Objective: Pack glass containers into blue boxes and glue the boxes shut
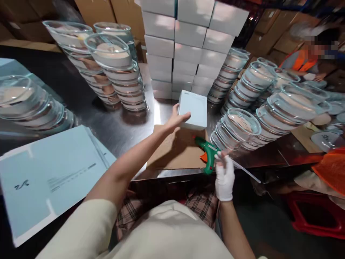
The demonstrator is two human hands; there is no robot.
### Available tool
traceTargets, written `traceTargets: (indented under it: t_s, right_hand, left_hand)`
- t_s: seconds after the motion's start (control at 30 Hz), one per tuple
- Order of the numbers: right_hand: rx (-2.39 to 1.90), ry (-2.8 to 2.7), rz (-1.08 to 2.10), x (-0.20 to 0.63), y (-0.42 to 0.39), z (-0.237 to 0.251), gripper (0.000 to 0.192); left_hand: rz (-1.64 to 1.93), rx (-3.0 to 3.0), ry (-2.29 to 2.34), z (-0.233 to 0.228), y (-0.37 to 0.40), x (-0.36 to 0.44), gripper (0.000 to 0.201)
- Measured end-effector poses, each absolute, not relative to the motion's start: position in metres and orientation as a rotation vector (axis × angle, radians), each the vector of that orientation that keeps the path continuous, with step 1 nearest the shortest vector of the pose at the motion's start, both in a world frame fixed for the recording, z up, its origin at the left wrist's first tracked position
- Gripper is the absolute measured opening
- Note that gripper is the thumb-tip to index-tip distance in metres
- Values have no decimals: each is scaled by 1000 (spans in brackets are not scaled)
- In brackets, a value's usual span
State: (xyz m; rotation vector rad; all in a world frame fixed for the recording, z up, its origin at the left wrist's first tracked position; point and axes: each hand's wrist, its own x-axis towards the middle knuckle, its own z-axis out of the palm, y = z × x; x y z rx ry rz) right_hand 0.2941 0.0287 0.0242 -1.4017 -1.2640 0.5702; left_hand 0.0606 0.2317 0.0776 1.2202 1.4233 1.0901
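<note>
A small white box (pixel 193 109) stands at the far edge of a brown cardboard sheet (pixel 169 154). My bare left hand (pixel 178 118) grips its left side, with the thumb across the near face and the fingers partly hidden behind. Over the sheet's right edge is a green hot glue gun (pixel 210 154) with an orange trigger, its nozzle pointing up and left. My right hand (pixel 224 176), in a white glove with bare fingertips, has its fingers curled at the gun's rear end. A clear glue stick (pixel 246 171) sticks out behind the gun to the right.
White boxes (pixel 188 46) are piled high behind the cardboard. Stacked glass bowls (pixel 118 68) stand left, more bowl stacks (pixel 258 97) right. Flat printed cartons (pixel 51 180) lie at the near left. A co-worker (pixel 307 61) is at the far right; an orange vest (pixel 331 169) shows nearer.
</note>
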Motion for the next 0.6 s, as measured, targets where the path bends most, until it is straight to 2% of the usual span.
traceTargets:
  t_s: [0.13,0.23,0.3,0.43,0.53,0.6]
  right_hand:
    - [-1517,-1430,477,308,7,11,46]
    - [-1589,-1393,447,320,1,9,47]
    - [-1652,-1388,439,328,2,9,50]
    - [-1896,-1404,498,330,19,8,55]
    - [-2183,-1357,495,318,38,9,62]
    - [-2340,-1369,517,310,52,12,70]
  left_hand:
    - [964,1255,1556,85,304,109,87]
    - [875,1301,1645,82,310,126,86]
    - [857,1373,1664,80,301,127,93]
    - [891,1611,1579,80,248,82,99]
    - [811,1814,1493,84,163,-4,84]
    - [816,1744,1844,85,93,-77,72]
